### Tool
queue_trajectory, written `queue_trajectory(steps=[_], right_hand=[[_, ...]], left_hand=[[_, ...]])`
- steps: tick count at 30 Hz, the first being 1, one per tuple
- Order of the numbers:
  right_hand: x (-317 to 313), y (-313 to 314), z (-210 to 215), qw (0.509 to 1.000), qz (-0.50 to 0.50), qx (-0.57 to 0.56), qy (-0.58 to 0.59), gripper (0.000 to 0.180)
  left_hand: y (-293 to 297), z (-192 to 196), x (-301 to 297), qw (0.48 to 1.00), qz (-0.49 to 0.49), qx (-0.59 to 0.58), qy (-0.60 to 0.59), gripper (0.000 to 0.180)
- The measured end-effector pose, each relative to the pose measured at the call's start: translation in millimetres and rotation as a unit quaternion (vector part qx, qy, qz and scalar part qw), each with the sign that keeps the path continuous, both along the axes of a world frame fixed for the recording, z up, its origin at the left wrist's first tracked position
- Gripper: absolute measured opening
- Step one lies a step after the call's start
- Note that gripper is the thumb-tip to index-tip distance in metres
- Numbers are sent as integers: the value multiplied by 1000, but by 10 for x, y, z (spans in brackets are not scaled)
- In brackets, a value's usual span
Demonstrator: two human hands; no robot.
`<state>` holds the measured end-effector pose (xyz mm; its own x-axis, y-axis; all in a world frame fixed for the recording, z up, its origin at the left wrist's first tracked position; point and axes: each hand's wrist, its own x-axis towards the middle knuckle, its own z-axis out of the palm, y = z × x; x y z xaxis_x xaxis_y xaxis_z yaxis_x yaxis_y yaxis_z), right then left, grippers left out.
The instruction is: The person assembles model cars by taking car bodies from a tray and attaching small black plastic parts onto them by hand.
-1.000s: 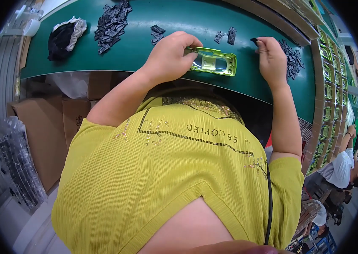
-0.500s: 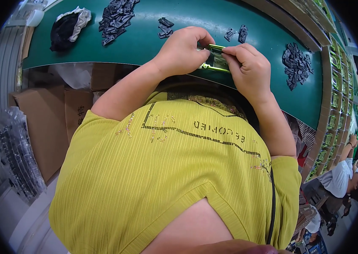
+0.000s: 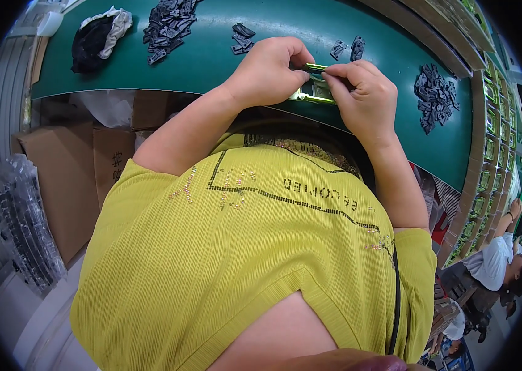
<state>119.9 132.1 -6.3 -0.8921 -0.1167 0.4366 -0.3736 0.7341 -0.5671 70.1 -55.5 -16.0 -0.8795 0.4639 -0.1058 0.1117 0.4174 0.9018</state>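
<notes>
Between my hands, over the near edge of the green table (image 3: 224,15), is a bright green plastic frame (image 3: 318,99) with an open middle. My left hand (image 3: 268,71) pinches its left end between thumb and fingers. At its right end, the thumb and forefinger of my right hand (image 3: 365,96) grip the far rail. Whether a small part sits under my fingertips is hidden. Just beyond the right hand lie two dark plastic pieces (image 3: 357,48). Several similar black pieces (image 3: 242,39) form a small group beyond my left hand.
Larger heaps of black plastic pieces lie at far left (image 3: 168,28) and right (image 3: 435,96). A black and white cloth bundle (image 3: 97,40) rests at the left. Trays of green frames (image 3: 488,148) line the right side. Cardboard boxes (image 3: 57,179) stand below left; another person (image 3: 499,263) sits at far right.
The green frame has tilted slightly in my hands. Both hands keep their hold, with the right fingers shifted only a little along the far rail.
</notes>
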Motion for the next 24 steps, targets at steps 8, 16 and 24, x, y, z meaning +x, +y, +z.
queue_trajectory(steps=[8,16,24], right_hand=[[-27,6,13,997,-22,69,40,13],[-174,247,59,979,78,178,62,10],[-313,258,137,931,210,296,23,9]], left_hand=[[15,38,-19,1000,12,-11,18,15],[19,15,-51,996,2,-36,83,16],[-3,75,-69,937,-101,-121,313,16]])
